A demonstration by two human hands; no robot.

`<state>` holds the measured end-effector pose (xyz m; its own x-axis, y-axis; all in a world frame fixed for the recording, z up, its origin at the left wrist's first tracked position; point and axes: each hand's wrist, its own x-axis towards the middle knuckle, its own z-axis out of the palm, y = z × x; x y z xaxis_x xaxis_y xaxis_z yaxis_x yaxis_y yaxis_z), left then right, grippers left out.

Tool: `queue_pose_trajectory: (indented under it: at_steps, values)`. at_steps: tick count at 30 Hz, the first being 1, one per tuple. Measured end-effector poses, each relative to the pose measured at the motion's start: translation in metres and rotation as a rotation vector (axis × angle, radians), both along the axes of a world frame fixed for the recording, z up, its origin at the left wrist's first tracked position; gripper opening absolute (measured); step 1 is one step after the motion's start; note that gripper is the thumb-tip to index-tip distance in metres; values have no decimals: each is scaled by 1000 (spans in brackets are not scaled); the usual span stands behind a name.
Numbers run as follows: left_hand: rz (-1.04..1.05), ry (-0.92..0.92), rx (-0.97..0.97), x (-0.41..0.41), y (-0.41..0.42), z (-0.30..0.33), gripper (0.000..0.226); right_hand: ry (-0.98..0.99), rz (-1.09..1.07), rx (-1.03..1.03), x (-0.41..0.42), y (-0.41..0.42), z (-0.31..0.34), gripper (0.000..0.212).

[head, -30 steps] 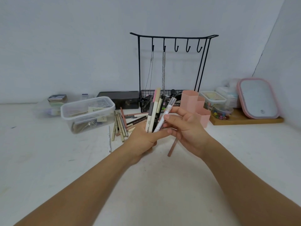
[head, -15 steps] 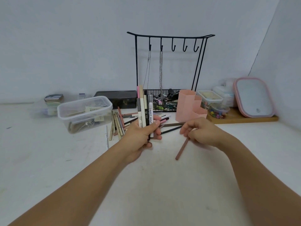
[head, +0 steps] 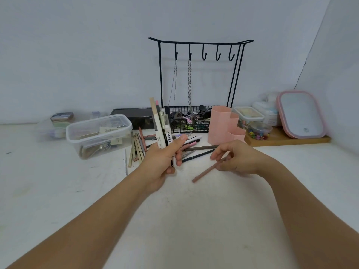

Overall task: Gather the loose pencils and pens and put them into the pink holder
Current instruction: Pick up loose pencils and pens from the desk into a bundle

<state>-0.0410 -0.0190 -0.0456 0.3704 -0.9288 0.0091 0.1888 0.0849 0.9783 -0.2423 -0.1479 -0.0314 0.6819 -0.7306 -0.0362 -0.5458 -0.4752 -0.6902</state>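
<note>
My left hand [head: 162, 162] grips an upright bundle of pens [head: 162, 123], tips leaning a little left. To its right, my right hand [head: 236, 158] pinches the upper end of a brown-pink pencil [head: 206, 171], whose lower end points down-left near the white table. The pink holder [head: 223, 126], with stepped hexagonal compartments, stands behind my right hand. More loose pens [head: 192, 144] and flat olive pencils [head: 137, 147] lie on the table behind and between my hands.
A clear lidded plastic box [head: 99, 133] sits at the left. A black wire rack with hooks and a basket [head: 191, 121] stands at the back centre, a black box [head: 134, 117] beside it. A wooden tray [head: 287, 139] with small containers and a pink mirror [head: 301, 115] stands right.
My right hand left the bundle, moved right and down, and took hold of the brown-pink pencil. My left hand turned the bundle more upright.
</note>
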Motion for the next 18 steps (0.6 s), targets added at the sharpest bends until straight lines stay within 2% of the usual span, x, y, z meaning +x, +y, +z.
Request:
queue_pose_trajectory:
  at_steps: [3,8,11,13,18]
  values:
    - [-12,22,3,0,1,1,25,0,30,-46,1,1,-1,12]
    - [-11,29,19,-1,0,1,18,41,66,-169,4,1,-5,7]
    - [-2,27,16,-2,-1,1,16,-81,23,-124,6,2,-4,5]
    - [1,34,18,-3,0,2,18,-199,-9,-17,10,5,-1,9]
    - [-7,-14,9,-8,1,2,33,-602,115,453,39,31,1,14]
